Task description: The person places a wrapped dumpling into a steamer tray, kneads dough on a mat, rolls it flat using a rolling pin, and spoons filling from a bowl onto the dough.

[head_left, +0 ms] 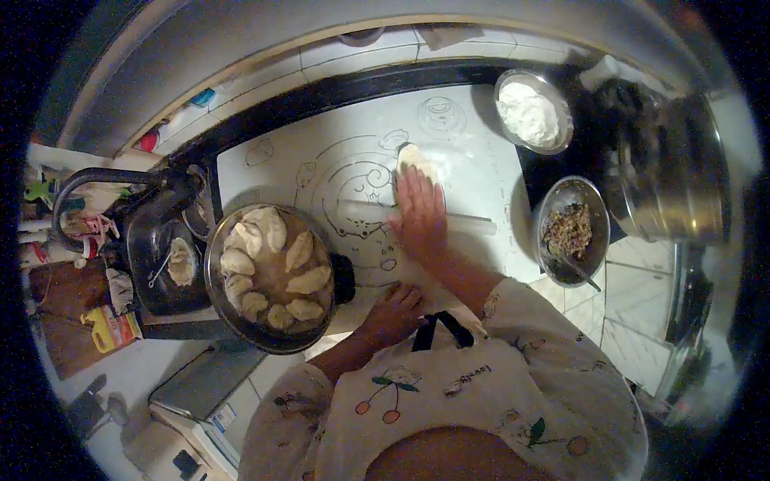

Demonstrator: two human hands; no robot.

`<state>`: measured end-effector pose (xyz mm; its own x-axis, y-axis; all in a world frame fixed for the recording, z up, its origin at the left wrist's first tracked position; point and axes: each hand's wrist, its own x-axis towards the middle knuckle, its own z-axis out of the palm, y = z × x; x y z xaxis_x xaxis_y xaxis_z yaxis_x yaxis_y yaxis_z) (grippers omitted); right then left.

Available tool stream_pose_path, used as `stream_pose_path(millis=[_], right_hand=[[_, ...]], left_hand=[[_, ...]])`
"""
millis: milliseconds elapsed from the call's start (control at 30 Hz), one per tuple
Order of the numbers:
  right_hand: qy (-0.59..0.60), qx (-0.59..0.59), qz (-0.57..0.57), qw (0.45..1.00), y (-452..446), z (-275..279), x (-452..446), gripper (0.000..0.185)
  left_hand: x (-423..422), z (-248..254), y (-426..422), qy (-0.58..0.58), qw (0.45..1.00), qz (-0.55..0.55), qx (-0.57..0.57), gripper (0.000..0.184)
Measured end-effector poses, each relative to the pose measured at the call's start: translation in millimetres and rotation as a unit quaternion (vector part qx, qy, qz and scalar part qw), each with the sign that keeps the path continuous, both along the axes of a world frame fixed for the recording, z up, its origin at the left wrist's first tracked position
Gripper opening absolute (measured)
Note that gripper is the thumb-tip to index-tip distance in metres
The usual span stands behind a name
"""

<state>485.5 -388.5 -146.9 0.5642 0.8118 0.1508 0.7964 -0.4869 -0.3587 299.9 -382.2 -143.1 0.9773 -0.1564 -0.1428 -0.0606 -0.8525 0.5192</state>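
My right hand (421, 212) lies flat with its fingers stretched forward, across a pale rolling pin (472, 224) on the white printed mat (465, 172). Its fingertips touch a small flattened piece of dough (411, 154). My left hand (395, 309) rests at the near edge of the mat, holding nothing that I can see, its fingers laid out. To its left, a round pan (215, 301) contains several folded dumplings (308, 280) set in a ring.
At the back right stands a metal bowl of white flour (525, 115). Nearer, a metal bowl (589, 196) holds chopped filling (571, 231) and a spoon. A large metal pot (674, 180) is at far right. A dark sink (148, 276) with a faucet (72, 188) lies left.
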Motion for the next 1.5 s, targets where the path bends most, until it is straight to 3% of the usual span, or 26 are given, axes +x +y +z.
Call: stream_pose_path(millis=[167, 300, 400, 467, 600, 667, 767, 867, 967, 1033, 1133, 1233, 1367, 1500], right_hand=[[-0.112, 0.005, -0.001, 0.994, 54.5, -0.9, 67.3, 0.067], [-0.092, 0.004, -0.012, 0.996, 58.6, -16.8, 79.1, 0.065], [-0.015, -0.032, 0.05, 0.998, 17.6, -11.1, 14.1, 0.067], [-0.064, -0.036, 0.032, 0.997, 26.2, -12.3, 28.3, 0.068], [-0.151, -0.006, -0.051, 0.987, 74.2, -26.1, 106.7, 0.061], [-0.031, -0.076, -0.073, 0.994, 83.0, -2.8, 136.0, 0.058], [0.095, -0.083, 0.027, 0.992, 63.0, 5.3, 135.0, 0.061], [-0.06, -0.082, 0.028, 0.994, 44.6, -13.9, 84.0, 0.063], [-0.128, -0.063, -0.003, 0.99, 60.6, -19.0, 112.7, 0.059], [-0.164, -0.057, -0.021, 0.985, 74.6, -17.2, 136.8, 0.058], [-0.164, -0.065, -0.029, 0.984, 78.5, -12.3, 149.7, 0.051], [0.036, 0.026, -0.009, 0.999, 63.6, 5.3, 145.7, 0.044], [-0.077, 0.006, 0.003, 0.997, 31.6, -7.5, 138.2, 0.041], [-0.058, -0.056, -0.036, 0.996, 31.8, -12.2, 147.4, 0.038]], left_hand=[[-13.9, -20.9, -5.8, -0.011, 0.998, 0.046, -0.039, 0.047], [-16.3, -22.5, -2.1, -0.023, 0.998, 0.043, -0.027, 0.045], [-12.6, -23.1, -1.8, -0.043, 0.998, 0.041, 0.005, 0.04], [-20.3, -48.6, -8.6, -0.105, 0.993, 0.03, 0.05, 0.035], [-18.5, -29.5, -5.8, -0.083, 0.995, 0.037, 0.03, 0.041], [-14.6, -25.6, -6.4, -0.084, 0.995, 0.056, 0.02, 0.041], [-19.1, -34.8, -9.9, -0.099, 0.992, 0.075, -0.008, 0.039], [-15.8, -35.5, -10.0, -0.033, 0.997, 0.059, -0.023, 0.041], [-16.4, -39.1, -7.0, 0.018, 0.998, 0.051, -0.036, 0.042], [-20.4, -41.8, -7.0, -0.01, 0.998, 0.061, -0.035, 0.04], [-17.1, -37.9, -10.5, -0.043, 0.997, 0.069, -0.01, 0.036], [-20.3, -43.8, -7.4, -0.084, 0.993, 0.073, -0.03, 0.031], [-21.4, -53.4, -6.4, -0.113, 0.993, 0.042, -0.008, 0.028], [-11.0, -47.5, -2.9, -0.051, 0.997, 0.054, 0.036, 0.021]])
